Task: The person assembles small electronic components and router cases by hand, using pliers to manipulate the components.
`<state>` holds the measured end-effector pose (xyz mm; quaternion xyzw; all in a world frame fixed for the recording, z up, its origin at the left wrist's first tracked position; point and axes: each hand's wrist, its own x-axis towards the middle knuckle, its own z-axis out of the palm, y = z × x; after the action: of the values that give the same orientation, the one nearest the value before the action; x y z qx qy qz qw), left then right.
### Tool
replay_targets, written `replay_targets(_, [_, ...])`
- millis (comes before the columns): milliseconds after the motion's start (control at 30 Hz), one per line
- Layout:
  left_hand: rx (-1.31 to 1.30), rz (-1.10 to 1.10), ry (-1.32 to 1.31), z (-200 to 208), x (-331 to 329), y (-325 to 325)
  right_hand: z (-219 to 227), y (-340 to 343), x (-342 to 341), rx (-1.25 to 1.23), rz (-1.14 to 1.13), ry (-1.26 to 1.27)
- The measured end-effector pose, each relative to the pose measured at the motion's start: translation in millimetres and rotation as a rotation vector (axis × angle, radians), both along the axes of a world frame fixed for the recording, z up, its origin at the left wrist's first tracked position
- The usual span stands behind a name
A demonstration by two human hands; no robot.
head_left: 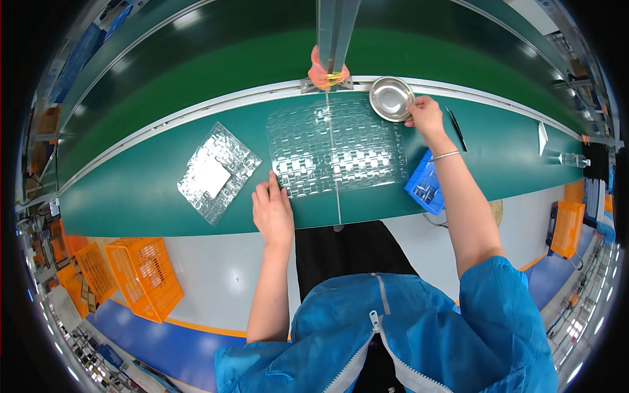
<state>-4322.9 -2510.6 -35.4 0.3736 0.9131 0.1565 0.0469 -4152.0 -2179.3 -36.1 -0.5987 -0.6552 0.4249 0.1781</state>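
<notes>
A round shiny metal bowl (pixel 391 98) stands at the far edge of the green table. My right hand (pixel 426 119) pinches its right rim between thumb and fingers. In front of me lies a clear plastic blister sheet (pixel 304 147) with rows of moulded pockets. My left hand (pixel 272 213) rests at its near left corner, fingers stretched out, the index finger against the edge. A blue plastic bin (pixel 424 185) with small metallic parts inside sits under my right forearm, which partly hides it. What the bowl contains, if anything, I cannot make out.
Left on the table, another clear blister sheet (pixel 246 157) carries a white paper (pixel 208 180). A black pen (pixel 457 129) lies beyond my right wrist; a clear bottle (pixel 574 160) is at the far right. A metal post (pixel 335 39) rises at the back. Orange crates (pixel 145 278) stand on the floor.
</notes>
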Motion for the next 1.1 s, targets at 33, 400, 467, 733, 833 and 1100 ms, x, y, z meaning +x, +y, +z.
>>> replay_targets(33, [0.0, -0.015, 0.013, 2.0, 1.8, -3.1, 1.7, 5.9, 7.4, -0.016, -0.05, 0.004])
replay_targets(400, [0.123, 0.015, -0.064, -10.9, 33.0, -39.6, 10.0, -82.9, 15.5, 0.354, 0.553, -0.599])
replay_targets(467, [0.225, 0.116, -0.133, -23.9, 42.4, -41.1, 1.0, -82.8, 22.0, 0.322, 0.543, -0.519])
replay_targets(733, [0.761, 0.559, -0.967, -13.5, 63.0, -53.3, 9.5, -86.9, 51.4, -0.143, 0.409, -0.169])
replay_targets(833, [0.831, 0.514, -1.001, -11.0, 59.1, -65.5, 41.2, -102.3, 48.4, -0.238, 0.411, -0.001])
replay_targets(1100, [0.992, 0.577, -0.988, 4.9, 7.2, -107.5, 47.4, -146.6, -24.9, -0.471, 0.389, 0.323])
